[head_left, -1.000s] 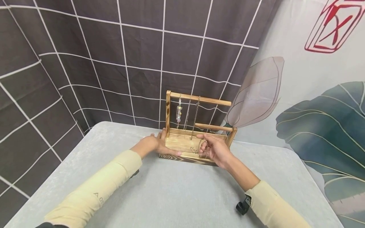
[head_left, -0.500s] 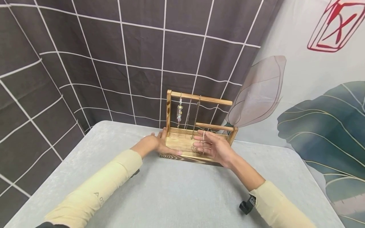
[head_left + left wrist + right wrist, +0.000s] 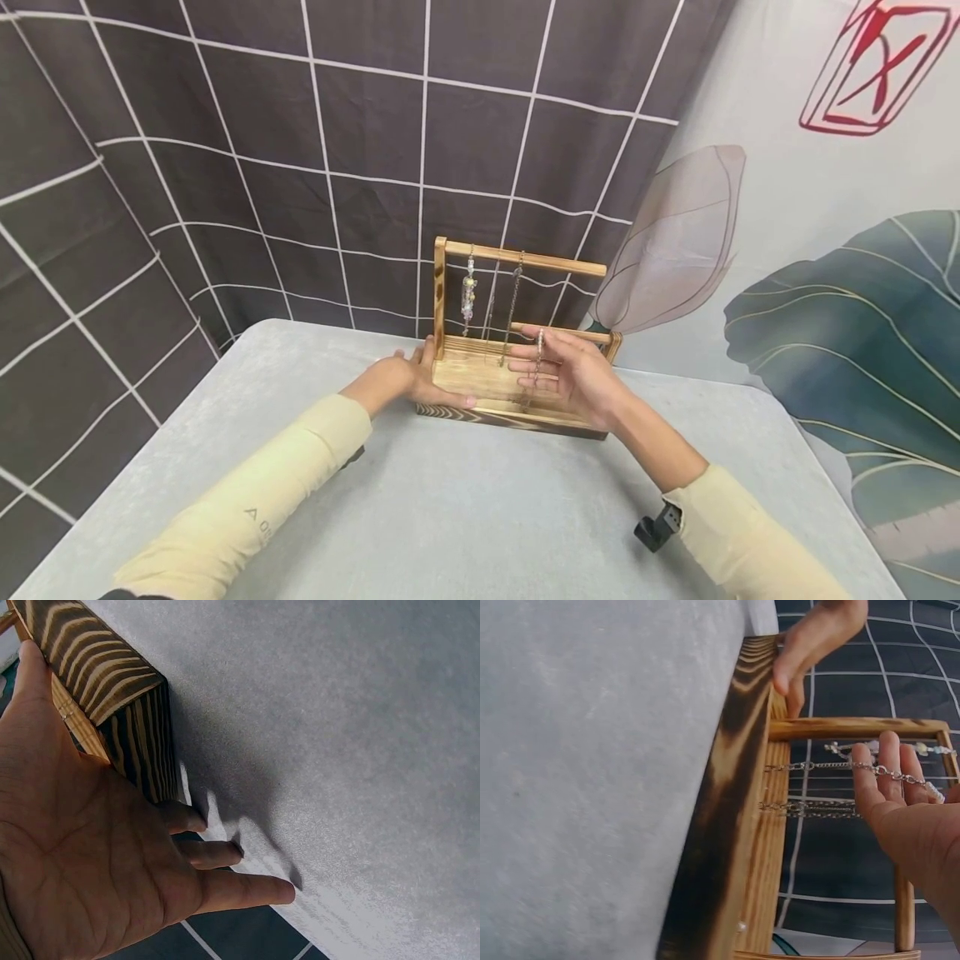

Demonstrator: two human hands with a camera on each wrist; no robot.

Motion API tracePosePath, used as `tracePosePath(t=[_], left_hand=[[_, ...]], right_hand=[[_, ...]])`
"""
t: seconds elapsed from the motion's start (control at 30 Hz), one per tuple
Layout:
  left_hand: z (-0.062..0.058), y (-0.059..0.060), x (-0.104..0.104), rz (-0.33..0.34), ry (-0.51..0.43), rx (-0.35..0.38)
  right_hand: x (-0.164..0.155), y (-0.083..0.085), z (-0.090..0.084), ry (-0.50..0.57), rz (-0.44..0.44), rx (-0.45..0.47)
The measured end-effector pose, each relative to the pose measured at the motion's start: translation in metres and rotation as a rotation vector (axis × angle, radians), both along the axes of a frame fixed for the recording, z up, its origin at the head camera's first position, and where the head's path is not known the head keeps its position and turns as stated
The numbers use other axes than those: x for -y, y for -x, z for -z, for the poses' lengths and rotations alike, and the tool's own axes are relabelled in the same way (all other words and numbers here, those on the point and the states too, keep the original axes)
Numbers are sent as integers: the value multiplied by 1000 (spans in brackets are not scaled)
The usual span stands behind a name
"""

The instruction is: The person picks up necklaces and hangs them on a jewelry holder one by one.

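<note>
Grid-patterned cloth backs the counter. Right fingers pinch a chain bracelet at its beaded end, its length crossing them; keeping the tail free should prevent snags. Hanging chains crowd just beyond their tips. Left fingers, straight, brace the wooden stand.

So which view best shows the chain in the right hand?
Right wrist: the chain is large there, its links distinct across the fingers of the right hand. Head shows it small, lower end hard to follow; left wrist, can't make it out.
</note>
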State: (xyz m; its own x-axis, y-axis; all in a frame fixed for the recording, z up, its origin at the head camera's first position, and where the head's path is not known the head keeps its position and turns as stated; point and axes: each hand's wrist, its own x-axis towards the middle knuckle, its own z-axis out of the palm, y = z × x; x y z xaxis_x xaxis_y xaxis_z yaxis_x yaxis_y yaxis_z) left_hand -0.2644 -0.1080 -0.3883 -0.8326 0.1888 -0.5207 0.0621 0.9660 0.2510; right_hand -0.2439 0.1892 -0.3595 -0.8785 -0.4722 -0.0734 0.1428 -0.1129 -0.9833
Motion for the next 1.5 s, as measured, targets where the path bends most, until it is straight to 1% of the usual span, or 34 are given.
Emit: tracePosePath(t=[0.13,0.4,0.43,0.6,0.63,0.67,0.8,1.03,1.23,1.5], left_hand=[[0,0,0,8,-18,-1],[2,3,0,8,0,9],[8,7,1,14,5,1],[11,7,1,29,-16,-8],[11,7,1,29,-19,-9],[6,3,0,27,-28,-3],[5,2,1,27,-26,-9],[8,3,2,36,-18,-11],[11,3,3,24,-32,-6],[9,3,2,31,-38,-11]], right_hand=[[-1,1,-9,-17,13,-27],[-3,3,-26,-40,23,-68],[-3,3,-28,-44,26,-74],[-6,3,-38,-56,36,-99],[-7,4,-40,-58,38,-104],[-7,4,-42,-59,38,-110],[-10,5,-49,-64,44,-132],[-13,7,-57,-45,71,-153],[-15,6,-63,-12,98,-164],[-21,6,-73,-23,120,-202]])
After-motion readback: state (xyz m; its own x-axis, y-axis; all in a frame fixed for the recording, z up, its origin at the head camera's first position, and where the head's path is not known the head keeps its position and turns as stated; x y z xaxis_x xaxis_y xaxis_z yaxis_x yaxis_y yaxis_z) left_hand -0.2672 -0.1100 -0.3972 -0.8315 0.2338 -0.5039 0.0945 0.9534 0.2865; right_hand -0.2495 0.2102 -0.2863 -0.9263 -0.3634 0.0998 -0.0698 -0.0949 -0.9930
